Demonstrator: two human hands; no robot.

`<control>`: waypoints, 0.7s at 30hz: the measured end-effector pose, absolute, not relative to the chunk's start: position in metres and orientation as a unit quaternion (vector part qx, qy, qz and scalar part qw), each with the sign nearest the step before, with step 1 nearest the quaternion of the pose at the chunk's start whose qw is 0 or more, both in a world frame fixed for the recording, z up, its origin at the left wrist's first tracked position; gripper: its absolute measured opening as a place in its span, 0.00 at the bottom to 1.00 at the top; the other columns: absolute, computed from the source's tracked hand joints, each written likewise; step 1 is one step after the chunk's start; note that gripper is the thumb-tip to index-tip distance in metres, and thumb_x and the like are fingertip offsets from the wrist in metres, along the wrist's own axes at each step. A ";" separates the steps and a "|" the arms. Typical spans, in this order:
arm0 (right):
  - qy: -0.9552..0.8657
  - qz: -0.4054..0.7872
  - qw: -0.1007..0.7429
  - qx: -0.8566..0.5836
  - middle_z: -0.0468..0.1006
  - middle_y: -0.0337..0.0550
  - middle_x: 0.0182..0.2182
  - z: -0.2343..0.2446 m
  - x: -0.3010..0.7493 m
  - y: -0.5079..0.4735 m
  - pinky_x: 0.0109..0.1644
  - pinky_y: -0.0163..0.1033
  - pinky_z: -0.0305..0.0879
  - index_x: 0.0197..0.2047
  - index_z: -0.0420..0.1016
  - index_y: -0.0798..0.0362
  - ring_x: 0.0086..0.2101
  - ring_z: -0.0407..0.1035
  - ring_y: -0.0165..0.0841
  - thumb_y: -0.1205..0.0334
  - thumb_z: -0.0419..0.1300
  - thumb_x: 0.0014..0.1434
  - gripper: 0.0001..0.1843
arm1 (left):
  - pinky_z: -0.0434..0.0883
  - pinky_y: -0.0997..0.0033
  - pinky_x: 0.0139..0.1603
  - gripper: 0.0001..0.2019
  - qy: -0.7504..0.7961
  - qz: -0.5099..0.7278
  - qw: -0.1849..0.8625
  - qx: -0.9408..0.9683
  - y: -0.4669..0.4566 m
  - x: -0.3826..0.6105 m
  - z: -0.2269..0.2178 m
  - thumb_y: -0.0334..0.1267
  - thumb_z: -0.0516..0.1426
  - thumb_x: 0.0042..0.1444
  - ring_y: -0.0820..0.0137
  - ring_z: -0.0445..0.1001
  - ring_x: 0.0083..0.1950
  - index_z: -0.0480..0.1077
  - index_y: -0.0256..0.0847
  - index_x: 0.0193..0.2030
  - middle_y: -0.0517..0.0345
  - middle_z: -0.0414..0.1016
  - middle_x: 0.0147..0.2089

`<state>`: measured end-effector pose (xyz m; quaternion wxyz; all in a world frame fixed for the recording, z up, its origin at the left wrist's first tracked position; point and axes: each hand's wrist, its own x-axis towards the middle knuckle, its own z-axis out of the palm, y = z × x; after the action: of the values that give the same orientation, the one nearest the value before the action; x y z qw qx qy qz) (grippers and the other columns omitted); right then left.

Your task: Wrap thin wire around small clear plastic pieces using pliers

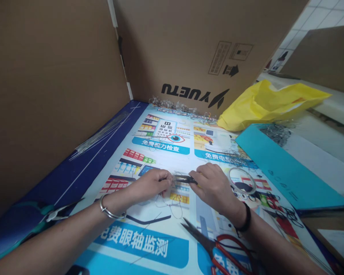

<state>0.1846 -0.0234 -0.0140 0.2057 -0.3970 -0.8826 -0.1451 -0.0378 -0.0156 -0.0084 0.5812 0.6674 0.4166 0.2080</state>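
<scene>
My left hand [153, 185] has its fingers pinched together around thin wire [181, 208], and a loose loop of it hangs below the fingertips. Wrapped around the handles of small dark pliers [183, 178], my right hand [213, 185] points their jaws left. The jaw tips meet the wire right beside my left fingertips; the exact grip between them is too small to make out. Below my right hand lie red-handled scissors [206, 242], blades pointing up and left. Teal-handled pliers [48, 217] rest on the left, partly behind my left forearm.
A printed poster [172, 240] covers the work surface. Cardboard walls [172, 46] rise behind and left. Straight wires [100, 133] lie left; tangled wire pieces [177, 107] line the back. On the right are a tape roll [231, 179], black loops [286, 210], a yellow bag [263, 105] and a teal box [281, 168].
</scene>
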 end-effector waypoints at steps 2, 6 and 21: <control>-0.885 -0.134 0.208 -0.394 0.70 0.44 0.27 -0.014 0.184 -0.024 0.38 0.40 0.51 0.32 0.73 0.54 0.33 0.60 0.34 0.63 0.54 0.57 0.08 | 0.62 0.77 0.30 0.08 0.424 0.200 0.575 0.670 -0.016 -0.038 -0.009 0.32 0.49 0.51 0.76 0.65 0.24 0.65 0.39 0.23 0.64 0.68 0.21; -0.889 -0.120 0.211 -0.388 0.69 0.44 0.27 -0.013 0.182 -0.025 0.38 0.40 0.52 0.32 0.73 0.54 0.33 0.60 0.34 0.63 0.55 0.57 0.07 | 0.59 0.77 0.26 0.08 0.442 0.181 0.557 0.680 -0.015 -0.038 -0.010 0.34 0.50 0.52 0.77 0.63 0.23 0.66 0.39 0.24 0.65 0.68 0.20; -0.909 -0.153 0.166 -0.351 0.68 0.41 0.26 -0.008 0.189 -0.021 0.36 0.41 0.49 0.34 0.73 0.51 0.30 0.57 0.33 0.64 0.54 0.57 0.07 | 0.57 0.78 0.22 0.09 0.440 0.160 0.552 0.690 -0.016 -0.038 -0.002 0.36 0.49 0.52 0.77 0.61 0.21 0.66 0.38 0.25 0.65 0.67 0.19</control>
<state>0.1892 -0.0213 -0.0083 0.1660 -0.3513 -0.9087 -0.1527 -0.0381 -0.0164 -0.0024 0.5516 0.6902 0.4403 0.1596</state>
